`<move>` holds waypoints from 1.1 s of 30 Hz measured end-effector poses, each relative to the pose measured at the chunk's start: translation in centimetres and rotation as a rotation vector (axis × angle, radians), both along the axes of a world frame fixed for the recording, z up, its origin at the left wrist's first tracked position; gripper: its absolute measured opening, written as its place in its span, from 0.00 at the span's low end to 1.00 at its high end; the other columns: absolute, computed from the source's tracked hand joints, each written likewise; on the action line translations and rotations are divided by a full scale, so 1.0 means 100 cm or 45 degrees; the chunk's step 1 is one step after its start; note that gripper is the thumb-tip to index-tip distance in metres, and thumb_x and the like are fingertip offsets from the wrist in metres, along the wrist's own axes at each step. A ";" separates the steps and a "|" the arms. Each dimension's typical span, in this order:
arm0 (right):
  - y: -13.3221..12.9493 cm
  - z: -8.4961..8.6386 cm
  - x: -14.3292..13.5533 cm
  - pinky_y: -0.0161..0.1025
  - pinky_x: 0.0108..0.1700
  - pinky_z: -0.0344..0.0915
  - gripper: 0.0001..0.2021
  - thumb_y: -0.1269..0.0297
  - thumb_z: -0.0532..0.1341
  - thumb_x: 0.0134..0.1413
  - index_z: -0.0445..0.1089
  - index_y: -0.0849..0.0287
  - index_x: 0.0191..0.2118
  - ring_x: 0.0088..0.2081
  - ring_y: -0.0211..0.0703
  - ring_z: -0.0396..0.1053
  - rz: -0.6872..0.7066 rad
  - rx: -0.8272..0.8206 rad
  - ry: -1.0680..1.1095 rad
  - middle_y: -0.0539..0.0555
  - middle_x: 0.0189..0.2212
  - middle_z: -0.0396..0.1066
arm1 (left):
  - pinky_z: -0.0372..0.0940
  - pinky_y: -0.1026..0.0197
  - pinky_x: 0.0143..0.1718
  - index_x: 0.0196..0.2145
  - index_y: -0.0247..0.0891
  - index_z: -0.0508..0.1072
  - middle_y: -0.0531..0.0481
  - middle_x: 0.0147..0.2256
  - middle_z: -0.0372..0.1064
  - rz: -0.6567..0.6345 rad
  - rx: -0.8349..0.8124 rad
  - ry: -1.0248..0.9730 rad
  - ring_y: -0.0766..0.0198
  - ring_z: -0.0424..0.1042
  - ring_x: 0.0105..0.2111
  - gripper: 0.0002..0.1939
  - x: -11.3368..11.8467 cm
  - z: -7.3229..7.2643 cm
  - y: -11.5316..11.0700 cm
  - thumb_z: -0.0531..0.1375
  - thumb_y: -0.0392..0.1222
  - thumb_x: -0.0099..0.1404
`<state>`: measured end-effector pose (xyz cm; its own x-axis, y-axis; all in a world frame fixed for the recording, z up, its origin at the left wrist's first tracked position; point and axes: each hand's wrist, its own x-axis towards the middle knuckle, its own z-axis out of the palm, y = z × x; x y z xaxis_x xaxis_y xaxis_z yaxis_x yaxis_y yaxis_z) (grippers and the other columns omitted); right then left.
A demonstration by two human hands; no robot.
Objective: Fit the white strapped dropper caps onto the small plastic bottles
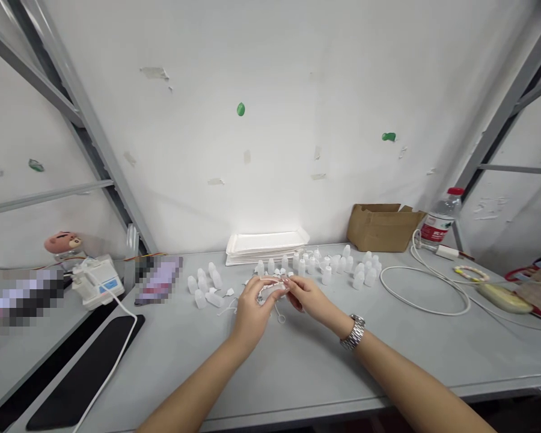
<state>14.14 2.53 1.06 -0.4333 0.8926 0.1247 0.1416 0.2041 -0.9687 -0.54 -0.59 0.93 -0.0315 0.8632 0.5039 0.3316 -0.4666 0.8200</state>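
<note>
Near the middle of the grey table (297, 367), my left hand (253, 310) curves its fingers around a small whitish piece (268, 290), whose exact shape I cannot make out. The fingertips of my right hand (307, 296) pinch together at the right end of that piece, touching my left fingertips. A thin white loop (281, 319) hangs just below the hands. Several small translucent bottles (327, 275) stand behind and to the right of my hands. More bottles (201, 299) are at the left, one lying down beside a small white cap (229, 292).
White stacked trays (267, 245) lie against the wall. At the back right are a cardboard box (379, 228) and a red-capped bottle (439, 222). A white cable (426, 313) coils on the right. A white power adapter (100, 282) and black slab (88, 373) are left.
</note>
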 end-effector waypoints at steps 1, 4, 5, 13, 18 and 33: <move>-0.001 -0.001 -0.002 0.32 0.21 0.50 0.21 0.46 0.48 0.55 0.55 0.58 0.22 0.16 0.31 0.50 -0.013 0.028 -0.011 0.43 0.14 0.53 | 0.62 0.58 0.45 0.30 0.40 0.73 0.49 0.35 0.69 0.001 0.010 -0.041 0.61 0.68 0.41 0.06 0.001 0.000 0.000 0.58 0.43 0.58; -0.005 -0.002 -0.007 0.33 0.22 0.51 0.21 0.46 0.47 0.55 0.55 0.58 0.22 0.17 0.31 0.51 -0.054 0.077 -0.014 0.44 0.15 0.54 | 0.61 0.57 0.45 0.28 0.39 0.73 0.49 0.34 0.68 0.054 0.038 -0.122 0.61 0.67 0.41 0.07 0.001 -0.002 0.002 0.56 0.42 0.60; -0.006 -0.002 -0.008 0.33 0.23 0.51 0.21 0.46 0.47 0.55 0.55 0.58 0.22 0.18 0.31 0.52 -0.071 0.087 -0.020 0.44 0.15 0.54 | 0.61 0.57 0.46 0.27 0.39 0.73 0.48 0.34 0.67 0.089 0.040 -0.134 0.61 0.67 0.41 0.08 0.001 -0.002 0.002 0.56 0.42 0.59; -0.008 0.004 -0.006 0.34 0.23 0.53 0.22 0.46 0.45 0.57 0.54 0.57 0.21 0.19 0.33 0.53 -0.188 0.163 -0.041 0.46 0.16 0.54 | 0.59 0.56 0.49 0.33 0.42 0.74 0.49 0.39 0.64 0.171 0.005 -0.112 0.60 0.64 0.45 0.08 -0.001 0.000 0.002 0.61 0.45 0.55; -0.013 0.004 -0.010 0.34 0.24 0.54 0.22 0.45 0.44 0.56 0.54 0.57 0.21 0.20 0.34 0.54 -0.202 0.191 -0.061 0.46 0.16 0.55 | 0.60 0.57 0.48 0.31 0.41 0.74 0.48 0.38 0.65 0.128 -0.005 -0.194 0.60 0.65 0.45 0.08 0.001 -0.002 0.003 0.60 0.46 0.56; -0.016 0.000 -0.017 0.35 0.26 0.54 0.20 0.48 0.44 0.58 0.54 0.57 0.22 0.21 0.35 0.55 -0.202 0.296 -0.161 0.47 0.17 0.56 | 0.58 0.59 0.48 0.27 0.39 0.70 0.48 0.39 0.61 0.161 0.012 -0.171 0.62 0.63 0.45 0.11 0.003 -0.005 0.000 0.54 0.47 0.62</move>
<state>12.46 0.93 1.02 -0.3157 0.9043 0.2874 0.3062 0.3838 -0.8712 -0.25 -0.59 0.38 -0.2075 0.8434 0.4957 0.2758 -0.4357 0.8568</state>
